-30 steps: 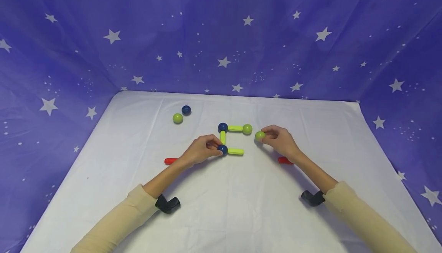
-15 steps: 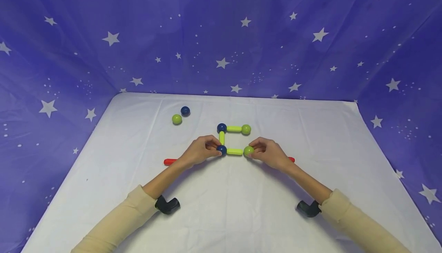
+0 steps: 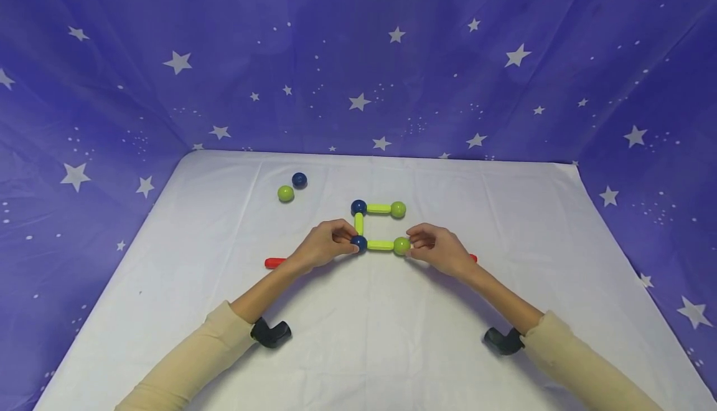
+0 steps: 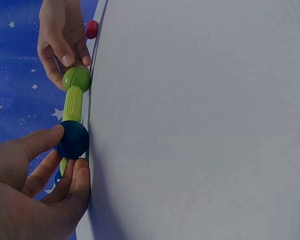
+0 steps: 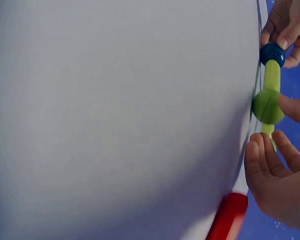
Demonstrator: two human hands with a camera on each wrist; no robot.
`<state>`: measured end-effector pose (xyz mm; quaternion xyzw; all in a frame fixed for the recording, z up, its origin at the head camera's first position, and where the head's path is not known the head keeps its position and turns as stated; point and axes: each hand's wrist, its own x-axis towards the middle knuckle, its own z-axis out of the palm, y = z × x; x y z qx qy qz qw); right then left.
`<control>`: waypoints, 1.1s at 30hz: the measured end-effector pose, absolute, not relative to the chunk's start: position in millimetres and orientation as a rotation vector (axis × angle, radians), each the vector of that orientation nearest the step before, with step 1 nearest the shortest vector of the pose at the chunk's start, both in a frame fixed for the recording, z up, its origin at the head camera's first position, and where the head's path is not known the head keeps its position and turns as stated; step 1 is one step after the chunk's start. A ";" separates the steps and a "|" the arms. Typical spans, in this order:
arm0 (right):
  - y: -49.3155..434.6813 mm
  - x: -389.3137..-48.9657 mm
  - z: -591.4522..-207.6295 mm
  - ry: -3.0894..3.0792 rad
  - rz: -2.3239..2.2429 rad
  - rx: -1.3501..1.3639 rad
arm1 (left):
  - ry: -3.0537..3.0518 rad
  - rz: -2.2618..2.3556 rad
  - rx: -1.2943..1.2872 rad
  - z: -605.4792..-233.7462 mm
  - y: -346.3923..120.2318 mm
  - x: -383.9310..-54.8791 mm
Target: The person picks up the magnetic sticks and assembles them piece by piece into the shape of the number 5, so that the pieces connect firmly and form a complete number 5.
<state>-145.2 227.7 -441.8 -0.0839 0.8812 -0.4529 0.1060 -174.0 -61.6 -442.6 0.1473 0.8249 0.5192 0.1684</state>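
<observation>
My left hand (image 3: 327, 244) pinches a dark blue ball (image 4: 74, 140) between thumb and fingers. From this ball one yellow-green stick (image 3: 380, 245) runs right to a green ball (image 3: 401, 246). Another yellow-green stick (image 3: 359, 224) leads back to a second blue ball (image 3: 358, 207), which joins by a third stick (image 3: 379, 208) to a far green ball (image 3: 398, 210). Together they form a three-sided shape with its gap on the right. My right hand (image 3: 439, 249) is at the near green ball, its thumb against the ball and its loosely bent fingers standing off from it.
A loose green ball (image 3: 285, 193) and a loose blue ball (image 3: 299, 180) lie at the back left of the white table (image 3: 347, 349). One red stick (image 3: 274, 263) shows beside the left forearm; another red stick (image 5: 229, 216) lies under the right wrist. A starry purple cloth (image 3: 358, 56) hangs behind.
My right hand has brought the green ball left and nearer to me, onto the free end of the near stick, and its fingers have loosened. The left hand keeps its hold.
</observation>
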 end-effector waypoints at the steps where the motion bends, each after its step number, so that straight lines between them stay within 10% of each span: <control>1: 230.4 -144.5 -440.5 2.624 -1.309 -0.251 | 2.344 1.477 0.419 -442.7 -61.8 -174.2; 33: 292.7 -120.9 -432.7 2.689 -1.061 -0.241 | 2.326 1.470 0.390 -443.0 -60.6 -175.3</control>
